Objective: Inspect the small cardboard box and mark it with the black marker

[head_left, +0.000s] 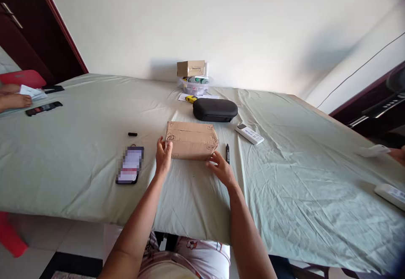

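Observation:
A brown cardboard box [192, 140] with dark scribbled marks at its corners lies in front of me on the cloth. My left hand [163, 152] grips its left end, thumb on the near side. At the near right corner, my right hand [221, 168] has its fingers against the box, some of them hidden at its lower edge. Just right of that hand lies a black marker [228, 154], uncapped, and a small black cap [132, 134] sits off to the left. A phone [130, 165] with a blurred screen is left of my left hand.
Behind the box are a black case [215, 109], a yellow tape measure [191, 99] and a clear tub [195, 87] with a smaller carton [190, 68] on top. A white device [249, 134] lies right. Other people's hands [15, 97] show at both table ends.

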Motion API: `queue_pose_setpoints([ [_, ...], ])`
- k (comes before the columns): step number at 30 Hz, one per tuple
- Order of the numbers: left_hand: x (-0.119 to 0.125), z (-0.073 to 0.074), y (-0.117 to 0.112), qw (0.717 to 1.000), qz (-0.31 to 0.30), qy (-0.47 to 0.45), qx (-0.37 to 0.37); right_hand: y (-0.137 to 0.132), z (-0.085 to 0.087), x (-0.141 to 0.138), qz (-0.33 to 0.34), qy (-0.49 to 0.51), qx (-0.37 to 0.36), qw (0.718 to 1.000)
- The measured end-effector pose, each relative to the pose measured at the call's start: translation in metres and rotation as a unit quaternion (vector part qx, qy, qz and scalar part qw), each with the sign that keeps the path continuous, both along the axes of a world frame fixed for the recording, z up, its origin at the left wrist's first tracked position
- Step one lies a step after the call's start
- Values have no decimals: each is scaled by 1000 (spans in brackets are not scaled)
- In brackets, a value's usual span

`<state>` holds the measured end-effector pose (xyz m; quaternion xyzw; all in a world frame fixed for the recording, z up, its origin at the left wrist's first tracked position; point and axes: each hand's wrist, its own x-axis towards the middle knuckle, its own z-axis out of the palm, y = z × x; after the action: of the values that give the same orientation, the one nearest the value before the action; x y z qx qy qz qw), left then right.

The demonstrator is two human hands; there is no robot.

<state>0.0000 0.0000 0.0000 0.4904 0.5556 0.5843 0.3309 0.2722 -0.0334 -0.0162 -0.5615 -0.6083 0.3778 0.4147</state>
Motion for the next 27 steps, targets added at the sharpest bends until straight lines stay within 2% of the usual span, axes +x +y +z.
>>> queue_pose_setpoints([
  [2,6,-8,4,998,-28,-5,53,-2,1,-7,1,-42,16,999],
  [4,10,-17,6,996,-24,-5,83,-3,-1,-11,-20,-80,27,996],
  [11,22,-42,2,996,50,48,63,6,-33,-29,-181,-197,67,961],
  [15,25,-47,2,993,49,87,67,10,-44,-36,-211,-217,101,948],
  [19,23,-48,0,985,52,159,40,7,-41,-36,-227,-253,84,937],
  [24,21,-50,-8,947,87,308,-8,3,-35,-38,-231,-267,65,933],
  [27,23,-52,-10,928,94,361,-18,4,-36,-40,-243,-267,72,930],
])
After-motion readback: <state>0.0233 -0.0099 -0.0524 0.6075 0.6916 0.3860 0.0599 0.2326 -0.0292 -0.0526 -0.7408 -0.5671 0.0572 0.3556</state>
